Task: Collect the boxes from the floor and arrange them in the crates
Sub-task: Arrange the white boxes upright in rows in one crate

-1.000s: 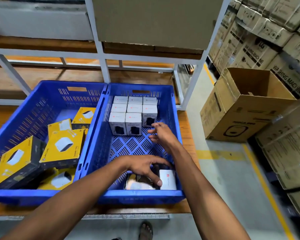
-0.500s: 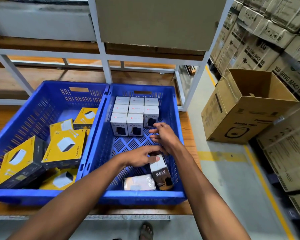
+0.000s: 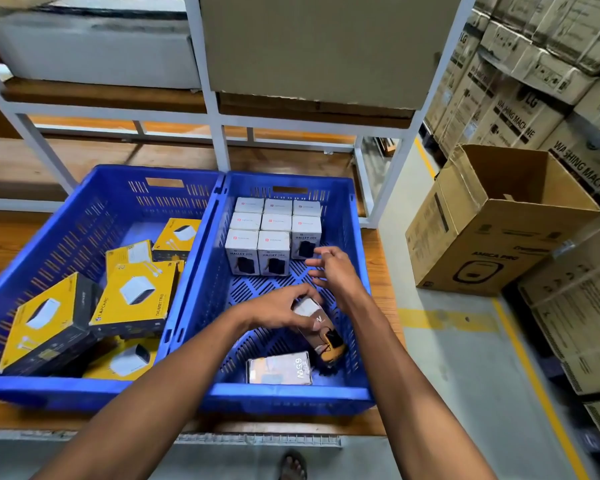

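Two crates on counter. Left of right crate (image 3: 355,271): yellow boxes (image 3: 136,299). Inside it, left hand (image 3: 278,311) pinches small box (image 3: 317,325) by top edges; we judge it light, stiff, slick-wrapped. Right hand (image 3: 333,271) open, empty.

Left hand (image 3: 281,311) covers the top of the held box (image 3: 321,329), its print motion-blurred; foot (image 3: 292,465) cut off by the bottom edge.

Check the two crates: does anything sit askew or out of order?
Yes. The yellow boxes in the left crate lie tilted and overlapping, unlike the neat white boxes. One 65W box lies flat in the right crate.
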{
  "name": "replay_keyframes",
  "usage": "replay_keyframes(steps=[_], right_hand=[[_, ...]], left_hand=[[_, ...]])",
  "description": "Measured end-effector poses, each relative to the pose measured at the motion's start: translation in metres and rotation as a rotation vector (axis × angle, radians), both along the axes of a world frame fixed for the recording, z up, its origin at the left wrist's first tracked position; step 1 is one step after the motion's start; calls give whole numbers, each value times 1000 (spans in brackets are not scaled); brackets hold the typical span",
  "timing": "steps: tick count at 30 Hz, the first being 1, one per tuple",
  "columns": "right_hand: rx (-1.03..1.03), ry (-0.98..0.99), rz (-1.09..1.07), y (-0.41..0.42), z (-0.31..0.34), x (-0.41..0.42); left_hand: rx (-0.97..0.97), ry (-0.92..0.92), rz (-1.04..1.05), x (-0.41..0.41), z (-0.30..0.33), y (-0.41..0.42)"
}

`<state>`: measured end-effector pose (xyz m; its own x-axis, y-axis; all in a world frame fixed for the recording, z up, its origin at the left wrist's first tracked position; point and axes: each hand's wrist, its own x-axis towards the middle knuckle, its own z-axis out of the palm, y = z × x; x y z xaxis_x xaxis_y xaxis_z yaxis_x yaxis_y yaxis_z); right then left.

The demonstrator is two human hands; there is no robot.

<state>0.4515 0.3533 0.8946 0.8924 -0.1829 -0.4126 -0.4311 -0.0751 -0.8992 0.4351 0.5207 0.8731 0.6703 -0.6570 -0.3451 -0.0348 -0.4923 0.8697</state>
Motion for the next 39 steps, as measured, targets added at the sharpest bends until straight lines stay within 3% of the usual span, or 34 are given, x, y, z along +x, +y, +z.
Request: replay_keyframes(steps=[7,15,21,25,27,34,39], right_hand=[[-211,32,19,1,9,-8],[-171,28,52,1,21,-13],[-207,-60,128,3,7,-7],[-729,-297,374,9,6,-21],[-878,-373,337,8,-2,-22],[-631,-235,197,6,0,-16],[-507,-234,206,7,0,-15]], left_hand=[[-295,-7,306,11,16,12],[-396,-53,403,18,14,13],[-408,-122,636,25,10,14],[-432,-84,751,28,11,16],[-442,-61,737,28,12,14],[-564,111,714,31,13,12],[-482,38,623,29,9,11]])
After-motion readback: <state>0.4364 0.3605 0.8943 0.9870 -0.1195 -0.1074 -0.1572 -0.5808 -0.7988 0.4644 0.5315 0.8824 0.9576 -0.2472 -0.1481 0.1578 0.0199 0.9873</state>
